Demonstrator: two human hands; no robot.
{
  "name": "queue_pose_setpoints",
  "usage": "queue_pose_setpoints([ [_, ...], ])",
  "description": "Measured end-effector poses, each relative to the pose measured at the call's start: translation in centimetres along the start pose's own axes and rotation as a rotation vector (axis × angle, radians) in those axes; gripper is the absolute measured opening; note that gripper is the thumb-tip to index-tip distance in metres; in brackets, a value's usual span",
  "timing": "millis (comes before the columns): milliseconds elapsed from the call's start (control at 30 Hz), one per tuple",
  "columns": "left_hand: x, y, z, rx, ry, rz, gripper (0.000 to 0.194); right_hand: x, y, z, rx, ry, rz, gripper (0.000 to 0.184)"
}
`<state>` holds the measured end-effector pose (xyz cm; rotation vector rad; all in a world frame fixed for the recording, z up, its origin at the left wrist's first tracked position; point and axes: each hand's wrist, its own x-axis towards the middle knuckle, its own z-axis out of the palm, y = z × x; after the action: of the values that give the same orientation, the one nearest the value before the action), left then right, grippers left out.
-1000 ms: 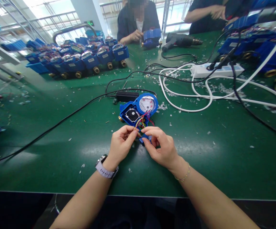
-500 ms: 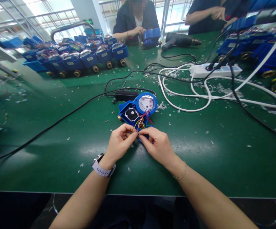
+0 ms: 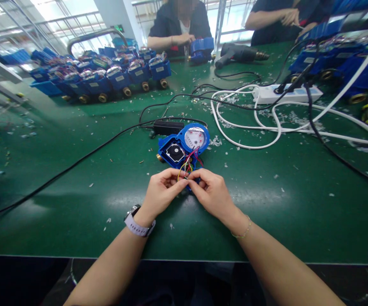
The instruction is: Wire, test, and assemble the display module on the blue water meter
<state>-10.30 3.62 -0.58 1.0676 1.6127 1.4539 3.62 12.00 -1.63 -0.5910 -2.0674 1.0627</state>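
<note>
Frame centre: our left hand (image 3: 161, 190) and right hand (image 3: 212, 192) pinch thin wires (image 3: 188, 162), fingertips meeting, at lower end of blue meter (image 3: 181, 140).

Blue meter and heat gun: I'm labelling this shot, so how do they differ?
The meter is blue; the heat gun is dark grey. The left hand and right hand pinch the meter's wires; no hand touches the heat gun. Both lie on the green table.

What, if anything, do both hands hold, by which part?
Left hand and right hand seem to pinch thin wires from the blue water meter; exactly where is hidden.
</note>
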Motion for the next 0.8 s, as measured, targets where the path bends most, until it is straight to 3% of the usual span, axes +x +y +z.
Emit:
queue_pose_setpoints([
  [167,-0.17,-0.16,0.39,0.074,0.118,0.056,0.016,-0.14,0.08,0.05,-0.013,-0.004,-0.023,0.009],
  [300,0.07,-0.21,0.34,-0.046,0.102,-0.015,0.018,-0.42,0.01,0.09,-0.013,0.017,-0.025,0.003],
  [500,0.19,-0.21,0.50,-0.193,0.075,-0.091,0.019,-0.62,0.05,0.18,0.019,0.021,-0.104,0.010],
  [800,0.18,-0.16,0.62,-0.224,0.075,-0.093,0.022,-0.50,0.28,0.16,0.021,-0.003,-0.129,0.012],
])
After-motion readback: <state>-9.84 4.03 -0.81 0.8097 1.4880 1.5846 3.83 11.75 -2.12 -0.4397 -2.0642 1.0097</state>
